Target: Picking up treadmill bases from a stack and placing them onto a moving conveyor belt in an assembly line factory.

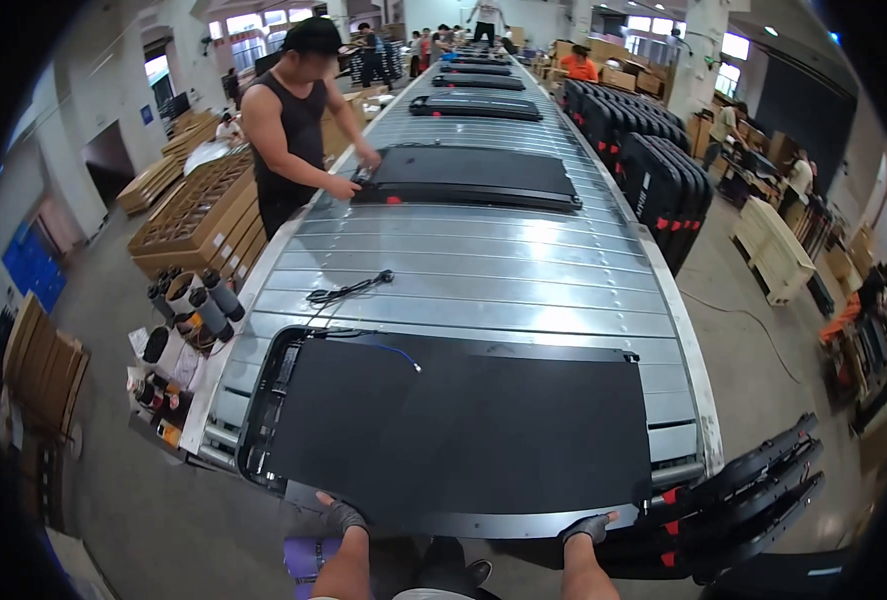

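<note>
A flat black treadmill deck (464, 430) lies crosswise on the roller conveyor just in front of me. Its near edge has a grey metal side rail. My left hand (344, 514), in a dark fingerless glove, grips that rail toward the left, thumb uppermost. Toward the right end, my gloved right hand (589, 527) holds the same rail; the fingers of both hands are partly hidden under it. At the deck's left end is an open motor bay (276, 400) with a rounded black frame. A blue wire (399, 352) and a coiled black power cord (349, 290) lie by its far edge.
Another treadmill (469, 175) sits farther along, with a co-worker (299, 120) touching its left end. Several more line the conveyor (484, 250). Upright black units (664, 190) stand on the right, more (744, 500) at near right. Grey cylinders (214, 300) and cartons (194, 220) are on the left.
</note>
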The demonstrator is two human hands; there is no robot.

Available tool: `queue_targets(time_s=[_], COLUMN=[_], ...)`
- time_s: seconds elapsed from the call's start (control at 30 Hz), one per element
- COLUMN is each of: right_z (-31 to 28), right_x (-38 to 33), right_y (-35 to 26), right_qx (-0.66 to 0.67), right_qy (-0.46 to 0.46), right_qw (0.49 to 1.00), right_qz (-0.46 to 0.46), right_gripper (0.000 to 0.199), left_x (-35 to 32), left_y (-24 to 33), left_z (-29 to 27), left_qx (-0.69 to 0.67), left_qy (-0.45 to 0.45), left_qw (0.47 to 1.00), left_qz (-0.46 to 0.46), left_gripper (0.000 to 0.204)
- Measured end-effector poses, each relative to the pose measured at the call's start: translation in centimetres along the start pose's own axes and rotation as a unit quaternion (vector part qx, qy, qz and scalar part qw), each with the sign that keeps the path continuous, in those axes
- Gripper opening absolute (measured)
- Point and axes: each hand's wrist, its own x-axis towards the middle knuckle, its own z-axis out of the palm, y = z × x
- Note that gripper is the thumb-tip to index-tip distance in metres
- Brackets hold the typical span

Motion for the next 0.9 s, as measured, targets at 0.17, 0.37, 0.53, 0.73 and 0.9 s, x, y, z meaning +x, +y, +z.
queue_targets(time_s=[0.17,0.37,0.53,0.73,0.9], right_z=[0.6,0.4,0.5,0.8,1.0], right_x=[-3.8,-3.6,-1.6,-2.4,-0.7], right_y=[0.5,0.2,0.8,0.9,1.7], right_qx=[-0.046,-0.05,-0.081,-0.115,-0.16], right_qy=[0.013,0.009,0.048,0.084,0.115], right_qw=[0.999,0.999,0.995,0.989,0.979], right_qz=[0.011,0.01,-0.016,-0.043,-0.056], right_gripper=[0.099,0.099,0.104,0.099,0.093], left_x=[5.7,6.2,7.2,5.8,6.9], left_y=[-4.7,-9.4,-10.7,-7.5,-4.1], left_z=[-2.6,-3.6,-4.5,-1.1,3.2], left_qx=[-0.039,0.007,0.044,0.107,0.14], left_qy=[0.074,0.086,0.084,0.03,0.002], left_qw=[0.996,0.996,0.995,0.987,0.973], left_qz=[0.036,0.026,0.044,0.12,0.184], left_gripper=[0.101,0.096,0.092,0.087,0.083])
